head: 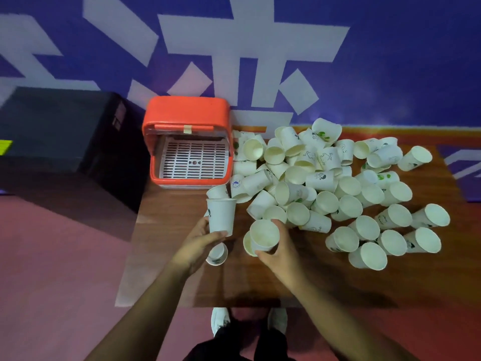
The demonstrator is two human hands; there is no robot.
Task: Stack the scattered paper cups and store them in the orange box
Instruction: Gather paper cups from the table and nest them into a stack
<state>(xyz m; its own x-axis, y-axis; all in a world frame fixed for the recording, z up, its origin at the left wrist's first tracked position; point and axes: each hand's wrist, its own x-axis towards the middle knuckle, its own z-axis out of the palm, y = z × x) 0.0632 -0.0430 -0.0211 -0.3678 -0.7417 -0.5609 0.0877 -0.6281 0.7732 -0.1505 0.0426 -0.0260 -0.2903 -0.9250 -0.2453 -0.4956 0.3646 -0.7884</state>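
Left hand curls its fingers round an upright cup; right hand clamps a tilted cup; orange box lies beyond the fingers.

One head-worn wide-angle view looks steeply down, close above the brown wooden tabletop. It faces the blue white-marked surface beyond.

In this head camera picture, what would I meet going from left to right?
dark grey box → orange plastic box → upright white paper cup held by the left hand → tilted white paper cup held by the right hand → heap of scattered white paper cups
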